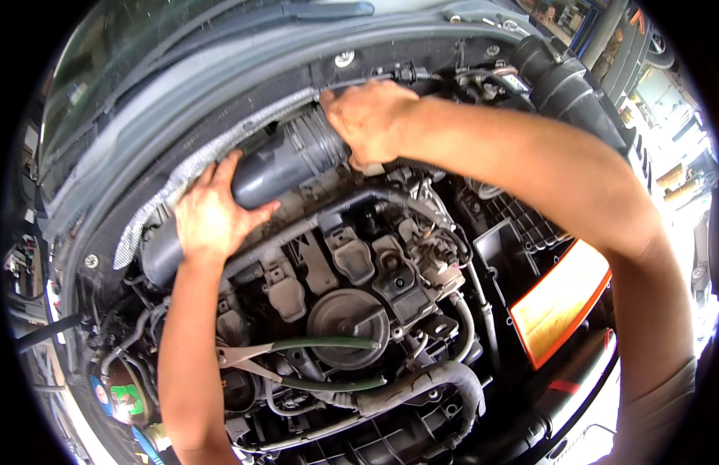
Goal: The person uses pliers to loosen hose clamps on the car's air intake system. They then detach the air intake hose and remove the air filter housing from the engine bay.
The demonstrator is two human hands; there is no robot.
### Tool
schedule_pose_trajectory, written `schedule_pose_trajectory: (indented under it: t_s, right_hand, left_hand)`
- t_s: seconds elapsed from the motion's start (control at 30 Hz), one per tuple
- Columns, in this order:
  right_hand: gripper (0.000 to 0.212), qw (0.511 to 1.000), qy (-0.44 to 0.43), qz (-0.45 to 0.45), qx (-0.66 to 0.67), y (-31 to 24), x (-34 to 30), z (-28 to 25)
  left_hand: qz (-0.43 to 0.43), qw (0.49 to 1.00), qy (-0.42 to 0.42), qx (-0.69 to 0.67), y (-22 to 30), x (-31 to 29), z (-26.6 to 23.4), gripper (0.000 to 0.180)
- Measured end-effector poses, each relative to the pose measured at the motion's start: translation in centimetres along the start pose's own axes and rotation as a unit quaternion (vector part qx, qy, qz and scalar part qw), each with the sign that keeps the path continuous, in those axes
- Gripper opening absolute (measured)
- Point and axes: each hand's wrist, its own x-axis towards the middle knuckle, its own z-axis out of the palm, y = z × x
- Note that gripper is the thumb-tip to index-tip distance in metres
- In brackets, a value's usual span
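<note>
A dark plastic air intake pipe lies along the back of the engine, beside a silvery heat shield. My left hand grips the pipe from above, fingers over its far side and thumb on the near side. At the pipe's ribbed right end, my right hand is closed around the ribbed section; its fingertips are partly hidden. Pliers with green handles rest across the engine top, near a round black cover and to the right of my left forearm.
An orange-framed air filter leans at the right, under my right forearm, next to a black filter housing. Several ignition coils stand in a row on the engine. A curved hose crosses the front. The windshield rises behind.
</note>
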Motion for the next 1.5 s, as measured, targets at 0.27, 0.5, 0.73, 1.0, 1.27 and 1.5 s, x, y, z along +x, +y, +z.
schedule_pose_trajectory:
  t_s: [0.27,0.5,0.73,1.0,1.27,1.5]
  right_hand:
    - [0.057,0.987,0.1,-0.104,-0.071,0.2,1.7,0.7]
    - [0.058,0.996,0.051,-0.037,-0.071,-1.5,0.9,0.1]
    - [0.076,0.994,0.097,-0.016,-0.052,-1.1,0.6,1.4]
    - [0.089,0.97,-0.001,-0.059,0.237,4.5,1.9,0.8]
    - [0.11,0.984,-0.028,-0.076,0.157,4.4,2.6,1.0]
    - [0.106,0.989,0.032,-0.079,0.12,4.1,1.4,1.6]
  left_hand:
    - [0.007,1.0,0.023,0.002,-0.2,0.0,0.9,0.09]
    - [0.01,0.999,0.03,0.022,-0.6,-0.3,1.3,0.092]
    - [0.041,0.997,0.047,0.042,-1.0,-0.3,1.6,0.095]
    - [0.021,1.0,0.017,0.014,-0.2,-0.1,0.2,0.09]
    - [0.035,0.999,0.034,-0.002,-0.5,-0.3,0.7,0.089]
    - [0.031,0.999,0.036,0.021,-0.2,-0.4,0.8,0.091]
